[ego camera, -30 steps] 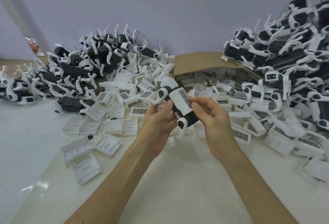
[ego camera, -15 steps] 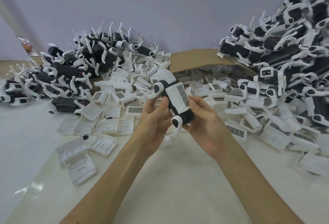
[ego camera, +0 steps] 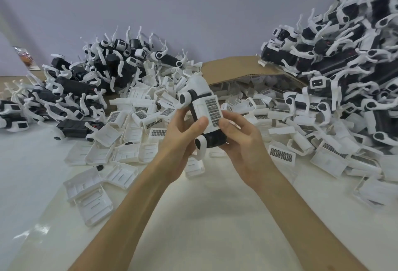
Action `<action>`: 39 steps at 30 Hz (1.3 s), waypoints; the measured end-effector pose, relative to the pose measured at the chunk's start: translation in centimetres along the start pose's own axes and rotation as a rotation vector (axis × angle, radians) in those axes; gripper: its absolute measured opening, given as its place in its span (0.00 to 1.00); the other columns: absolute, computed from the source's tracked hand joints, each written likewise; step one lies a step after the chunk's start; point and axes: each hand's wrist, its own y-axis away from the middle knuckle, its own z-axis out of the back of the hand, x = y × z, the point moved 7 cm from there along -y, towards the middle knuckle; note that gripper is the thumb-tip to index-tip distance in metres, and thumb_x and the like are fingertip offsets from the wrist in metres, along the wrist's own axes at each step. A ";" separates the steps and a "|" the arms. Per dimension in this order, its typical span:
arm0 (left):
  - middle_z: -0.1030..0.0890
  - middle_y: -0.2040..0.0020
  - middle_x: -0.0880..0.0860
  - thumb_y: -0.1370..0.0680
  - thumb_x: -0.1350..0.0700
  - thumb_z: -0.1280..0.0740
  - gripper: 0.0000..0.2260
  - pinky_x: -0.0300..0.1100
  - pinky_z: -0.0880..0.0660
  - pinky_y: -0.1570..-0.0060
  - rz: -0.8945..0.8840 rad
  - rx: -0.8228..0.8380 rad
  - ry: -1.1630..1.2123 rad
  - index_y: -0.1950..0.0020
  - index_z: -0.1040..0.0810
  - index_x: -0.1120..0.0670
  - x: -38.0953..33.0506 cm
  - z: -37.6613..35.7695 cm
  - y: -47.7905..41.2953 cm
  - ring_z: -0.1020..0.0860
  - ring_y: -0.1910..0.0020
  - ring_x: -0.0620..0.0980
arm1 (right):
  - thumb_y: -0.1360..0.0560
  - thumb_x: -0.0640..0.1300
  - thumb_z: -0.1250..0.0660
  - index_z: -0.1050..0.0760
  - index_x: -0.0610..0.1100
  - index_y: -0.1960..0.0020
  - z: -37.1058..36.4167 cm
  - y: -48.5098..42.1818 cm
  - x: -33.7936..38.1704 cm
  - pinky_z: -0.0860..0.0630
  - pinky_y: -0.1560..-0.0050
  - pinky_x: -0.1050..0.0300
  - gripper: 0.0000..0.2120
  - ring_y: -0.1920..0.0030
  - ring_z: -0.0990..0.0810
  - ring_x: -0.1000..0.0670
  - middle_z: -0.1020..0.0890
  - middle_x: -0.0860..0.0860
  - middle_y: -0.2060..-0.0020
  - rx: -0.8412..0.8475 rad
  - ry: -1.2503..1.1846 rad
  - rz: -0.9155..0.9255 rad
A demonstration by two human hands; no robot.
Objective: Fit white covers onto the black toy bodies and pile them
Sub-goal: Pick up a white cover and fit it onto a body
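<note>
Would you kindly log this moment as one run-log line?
step: seating white cover | toy body: in both hands | left hand | right hand

1. The toy body [ego camera: 215, 140], at the centre of the view, looks like matt black plastic.
2. Its white cover [ego camera: 205, 109] looks like smooth plastic with a slight sheen; a dark gridded patch runs along one side.
3. The loose covers [ego camera: 120, 174] at 9 o'clock look like thin moulded white plastic, ribbed inside.
4. The cardboard box [ego camera: 237, 69] at 12 o'clock is brown and matt.
5. The table [ego camera: 204, 216] at 6 o'clock is white, smooth and faintly glossy, with bright reflections at 8 o'clock.
6. The wall [ego camera: 193, 1] is plain and matt.
</note>
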 end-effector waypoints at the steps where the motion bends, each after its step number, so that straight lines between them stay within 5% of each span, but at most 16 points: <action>1: 0.19 0.35 0.56 0.32 0.44 0.22 0.39 0.48 0.20 0.45 0.001 -0.001 -0.019 0.26 0.32 0.55 -0.1 0.0 0.0 0.20 0.37 0.54 | 0.26 0.44 0.29 0.22 0.39 0.36 -0.1 0.1 0.2 0.21 0.40 0.47 0.20 0.41 0.17 0.44 0.16 0.43 0.43 0.007 0.038 0.028; 7: 0.16 0.39 0.53 0.22 0.48 0.33 0.15 0.49 0.19 0.49 0.007 -0.065 0.007 0.39 0.19 0.53 0.5 0.0 0.2 0.17 0.42 0.55 | 0.26 0.41 0.28 0.19 0.43 0.37 -1.1 1.0 0.8 0.18 0.44 0.50 0.18 0.44 0.15 0.49 0.14 0.51 0.45 -0.053 0.321 0.227; 12: 0.15 0.44 0.55 0.23 0.46 0.32 0.18 0.48 0.18 0.51 -0.004 -0.158 -0.009 0.39 0.20 0.55 0.8 0.3 0.2 0.16 0.47 0.56 | 0.26 0.39 0.27 0.19 0.46 0.37 -1.5 1.4 0.7 0.18 0.45 0.52 0.18 0.44 0.15 0.49 0.14 0.51 0.46 -0.076 0.308 0.256; 17: 0.17 0.38 0.54 0.25 0.43 0.32 0.25 0.57 0.20 0.44 -0.012 -0.088 0.008 0.33 0.24 0.57 0.6 0.1 0.2 0.18 0.41 0.58 | 0.27 0.34 0.26 0.32 0.46 0.34 -1.5 1.3 0.7 0.17 0.50 0.53 0.26 0.50 0.14 0.44 0.13 0.45 0.50 -0.077 0.185 0.209; 21: 0.16 0.45 0.58 0.22 0.48 0.32 0.19 0.50 0.19 0.52 0.020 -0.047 0.022 0.36 0.21 0.58 0.8 0.2 0.1 0.16 0.48 0.57 | 0.26 0.33 0.27 0.30 0.45 0.39 -1.7 1.7 1.1 0.16 0.51 0.47 0.20 0.51 0.13 0.44 0.13 0.45 0.52 -0.098 0.274 0.276; 26: 0.15 0.47 0.58 0.22 0.50 0.33 0.16 0.45 0.19 0.54 0.046 -0.003 0.057 0.38 0.19 0.57 1.0 0.1 0.2 0.16 0.49 0.56 | 0.27 0.32 0.27 0.27 0.44 0.45 -1.6 2.0 0.8 0.17 0.53 0.53 0.16 0.52 0.14 0.45 0.13 0.46 0.54 -0.155 0.366 0.327; 30: 0.18 0.38 0.60 0.21 0.47 0.35 0.23 0.47 0.19 0.50 0.068 -0.054 0.045 0.31 0.25 0.59 1.2 0.3 0.2 0.18 0.40 0.59 | 0.25 0.36 0.27 0.25 0.44 0.44 -1.3 1.4 0.4 0.18 0.50 0.52 0.12 0.49 0.16 0.48 0.15 0.48 0.52 -0.154 0.429 0.305; 39: 0.15 0.43 0.57 0.21 0.44 0.36 0.19 0.50 0.19 0.46 0.028 -0.083 -0.056 0.34 0.21 0.51 1.3 -0.2 0.3 0.16 0.44 0.59 | 0.32 0.51 0.23 0.27 0.52 0.40 -1.0 0.7 -0.2 0.16 0.57 0.51 0.24 0.53 0.14 0.47 0.16 0.48 0.50 -0.070 0.403 0.134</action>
